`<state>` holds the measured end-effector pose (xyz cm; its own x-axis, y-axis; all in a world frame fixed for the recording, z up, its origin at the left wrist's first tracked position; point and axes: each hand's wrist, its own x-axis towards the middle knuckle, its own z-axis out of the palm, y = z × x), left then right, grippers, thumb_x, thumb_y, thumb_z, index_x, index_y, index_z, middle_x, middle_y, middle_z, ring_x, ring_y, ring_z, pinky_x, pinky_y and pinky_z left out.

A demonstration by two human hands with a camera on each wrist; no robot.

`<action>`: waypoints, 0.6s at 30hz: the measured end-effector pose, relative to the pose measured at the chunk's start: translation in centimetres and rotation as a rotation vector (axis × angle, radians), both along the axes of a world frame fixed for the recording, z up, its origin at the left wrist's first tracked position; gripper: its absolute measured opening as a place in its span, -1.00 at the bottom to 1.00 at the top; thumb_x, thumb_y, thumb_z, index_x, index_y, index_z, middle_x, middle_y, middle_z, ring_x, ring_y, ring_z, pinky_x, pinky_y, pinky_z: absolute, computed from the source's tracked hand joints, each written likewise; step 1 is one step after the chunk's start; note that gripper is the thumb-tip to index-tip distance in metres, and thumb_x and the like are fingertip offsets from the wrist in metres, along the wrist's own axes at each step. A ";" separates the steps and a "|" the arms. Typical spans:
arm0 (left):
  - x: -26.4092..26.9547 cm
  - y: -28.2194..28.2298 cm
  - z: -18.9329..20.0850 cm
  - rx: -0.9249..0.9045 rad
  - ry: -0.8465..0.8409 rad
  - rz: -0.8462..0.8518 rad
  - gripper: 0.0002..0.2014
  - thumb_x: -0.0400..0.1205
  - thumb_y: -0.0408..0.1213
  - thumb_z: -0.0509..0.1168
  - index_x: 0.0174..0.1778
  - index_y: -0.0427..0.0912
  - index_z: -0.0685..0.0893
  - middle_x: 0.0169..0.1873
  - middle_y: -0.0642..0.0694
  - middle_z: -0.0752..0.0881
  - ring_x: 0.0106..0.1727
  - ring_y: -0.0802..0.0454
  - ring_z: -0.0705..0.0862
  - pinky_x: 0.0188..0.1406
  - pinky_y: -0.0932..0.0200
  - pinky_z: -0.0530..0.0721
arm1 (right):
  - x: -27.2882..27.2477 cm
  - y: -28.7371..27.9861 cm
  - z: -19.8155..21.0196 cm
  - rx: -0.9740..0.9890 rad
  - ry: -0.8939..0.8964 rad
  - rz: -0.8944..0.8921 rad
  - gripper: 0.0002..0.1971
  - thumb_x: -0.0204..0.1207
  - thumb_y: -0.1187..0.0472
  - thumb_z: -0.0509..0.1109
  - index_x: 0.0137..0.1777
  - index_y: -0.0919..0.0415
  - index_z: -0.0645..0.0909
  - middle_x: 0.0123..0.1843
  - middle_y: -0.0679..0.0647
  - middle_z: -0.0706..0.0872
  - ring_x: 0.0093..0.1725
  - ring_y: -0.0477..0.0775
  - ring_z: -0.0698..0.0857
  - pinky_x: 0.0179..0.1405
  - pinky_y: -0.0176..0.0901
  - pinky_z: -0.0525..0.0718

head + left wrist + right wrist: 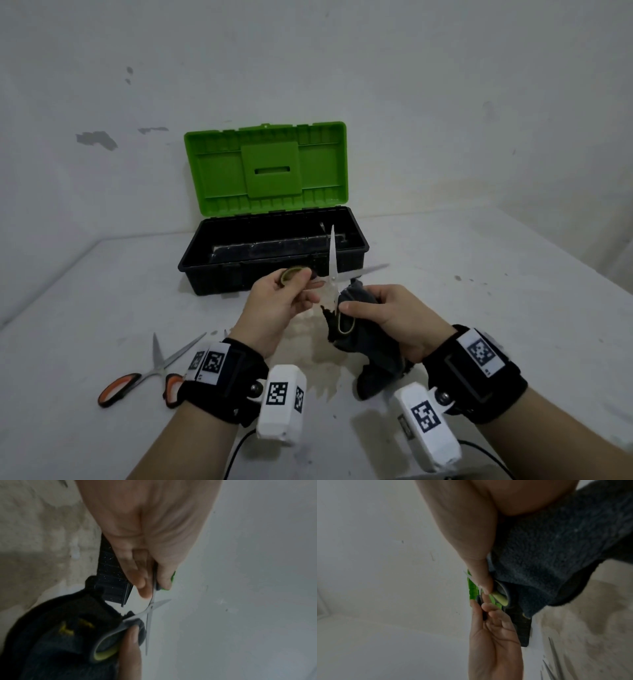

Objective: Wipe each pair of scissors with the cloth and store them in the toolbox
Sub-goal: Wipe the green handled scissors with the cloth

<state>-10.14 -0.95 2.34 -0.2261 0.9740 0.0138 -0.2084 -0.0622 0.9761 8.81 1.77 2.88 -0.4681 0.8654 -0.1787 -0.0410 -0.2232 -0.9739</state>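
The left hand [279, 301] pinches 1 green-lined handle loop of the green scissors [331, 274] between thumb and curled fingers, holding them in the air just in front of the toolbox [219, 270]. Their 2 blades are spread wide, one pointing up and away, the other to the right. The right hand [387, 317] is closed around the dark cloth [373, 363], its thumb pressing the cloth against the other handle loop; the rest of the cloth hangs down to the table [479, 274]. The toolbox sits at the far side with its green lid [265, 168] raised; something long seems to lie inside, though it is too dim to name. A pair of orange scissors [150, 373] lies open on the near left of the table.
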 end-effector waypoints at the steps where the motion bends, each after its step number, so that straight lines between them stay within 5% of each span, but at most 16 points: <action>1: 0.2 0.1 0.0 -0.006 -0.022 0.043 -0.79 0.74 -0.22 0.29 0.06 -0.32 0.70 -0.16 -0.18 0.85 -0.29 0.07 0.78 -0.27 0.25 0.73 | -0.1 -0.1 -0.2 0.023 -0.011 0.004 -0.79 0.49 0.36 0.52 0.07 0.49 0.69 -0.10 0.36 0.78 -0.18 0.20 0.78 -0.24 -0.06 0.78; 5: 0.7 0.4 0.1 -0.043 -0.142 0.121 -0.68 0.81 -0.02 0.11 -0.02 -0.20 0.59 -0.29 -0.16 0.79 -0.22 -0.15 0.82 -0.18 0.00 0.76 | -0.2 -0.4 -0.8 0.114 -0.124 0.064 -0.73 0.49 0.22 0.55 0.10 0.40 0.74 -0.03 0.39 0.81 -0.13 0.17 0.78 -0.09 -0.02 0.78; 10: -0.3 0.4 0.2 -0.040 -0.044 0.217 -0.65 0.83 0.00 0.02 -0.02 -0.22 0.51 -0.35 -0.15 0.72 -0.38 -0.12 0.80 -0.38 0.06 0.71 | 2.9 0.5 -1.1 -0.020 -0.250 0.141 -0.83 0.55 0.29 0.47 0.09 0.34 0.77 0.00 0.36 0.82 -0.09 0.21 0.79 0.00 0.00 0.78; 14: -0.2 0.5 -0.3 -0.066 0.098 0.244 -0.63 0.83 0.01 0.02 0.03 -0.24 0.53 -0.35 -0.19 0.68 -0.50 -0.02 0.73 -0.52 0.14 0.65 | 3.6 1.3 -0.2 0.030 -0.046 -0.069 -0.82 0.63 0.31 0.37 0.13 0.34 0.73 0.02 0.34 0.82 -0.10 0.14 0.80 -0.09 -0.12 0.79; 18: 0.8 0.7 -0.9 -0.046 0.262 0.280 -0.64 0.83 0.01 0.01 -0.03 -0.18 0.53 -0.40 -0.20 0.62 -0.58 0.05 0.62 -0.58 0.17 0.58 | 2.0 1.2 1.1 0.197 0.072 -0.099 -0.79 0.61 0.31 0.39 0.19 0.26 0.75 0.08 0.36 0.81 -0.01 0.24 0.80 0.07 0.05 0.77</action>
